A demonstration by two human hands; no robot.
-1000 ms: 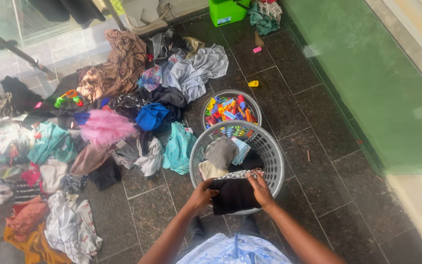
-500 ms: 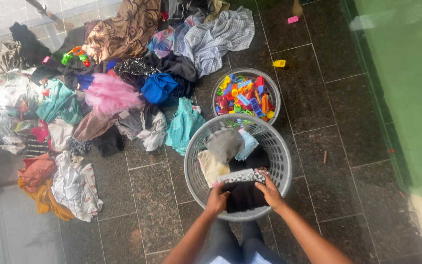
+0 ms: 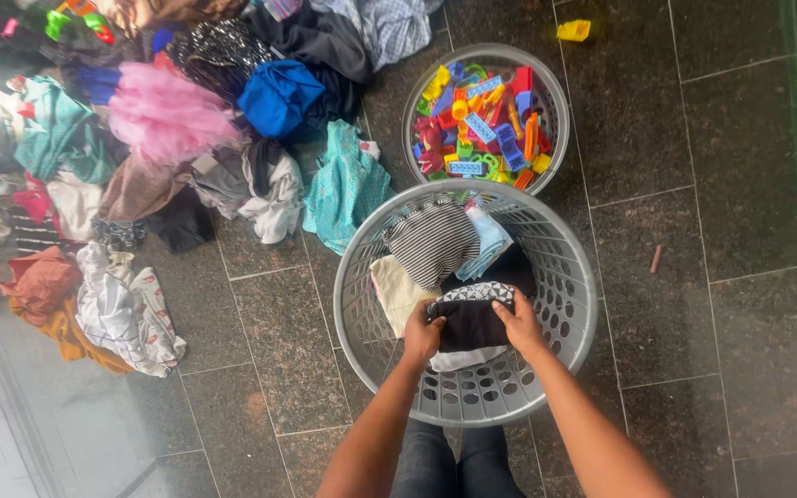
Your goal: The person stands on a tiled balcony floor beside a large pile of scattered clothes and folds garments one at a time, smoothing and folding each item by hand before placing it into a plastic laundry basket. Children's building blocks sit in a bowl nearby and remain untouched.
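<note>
Both hands have sunk deeper into the grey laundry basket since half a second ago, carrying the folded black garment from the near rim down among the clothes inside, while the view has tipped further down so the basket fills more of the frame. Left hand grips the garment's left edge, fingers curled and clamped on the cloth; right hand presses on its right edge, fingers together and bent over the fabric. Garment rests on a white piece just under it, inside the near half of the basket, with a black-and-white patterned cloth touching its far side. Farther in lie a striped grey-and-white top, a pale blue cloth to its right, and a cream cloth at the left wall. Just beyond the basket's far rim stands a smaller round basket heaped with bright plastic clothes pegs. A teal garment lies on the dark tiled floor just left of the big basket. Farther left sprawls a heap of loose clothes, among them a pink tulle skirt and a bright blue piece. A yellow peg lies alone on the far tiles.
</note>
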